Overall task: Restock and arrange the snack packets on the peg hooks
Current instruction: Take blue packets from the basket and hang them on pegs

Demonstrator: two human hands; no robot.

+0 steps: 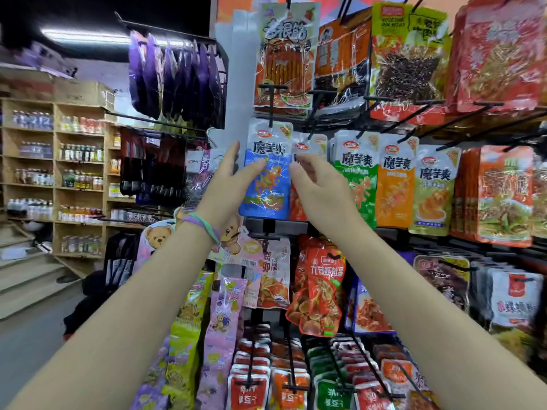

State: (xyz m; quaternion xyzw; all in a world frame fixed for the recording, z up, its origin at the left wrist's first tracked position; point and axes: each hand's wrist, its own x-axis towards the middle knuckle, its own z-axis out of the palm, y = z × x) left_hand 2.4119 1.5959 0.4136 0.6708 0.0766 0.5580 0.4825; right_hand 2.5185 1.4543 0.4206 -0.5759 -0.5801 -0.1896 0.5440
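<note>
Currently, most peg hooks (270, 109) carry packets, so restocking appears well advanced; what remains looks like straightening. The blue packet (266, 179) hangs on its hook in the middle row, leftmost. The left hand (228, 176) has straight fingers, the thumb touching the packet's left edge without grasping. The right hand (318, 184) is relaxed, holding nothing, just beside the red packet (296, 205), which sits partly hidden behind it and likely needs aligning.

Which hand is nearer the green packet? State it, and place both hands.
Right. The right hand hangs just left of the green packet, in front of the red packet. The left hand is further left, touching the blue packet.
</note>
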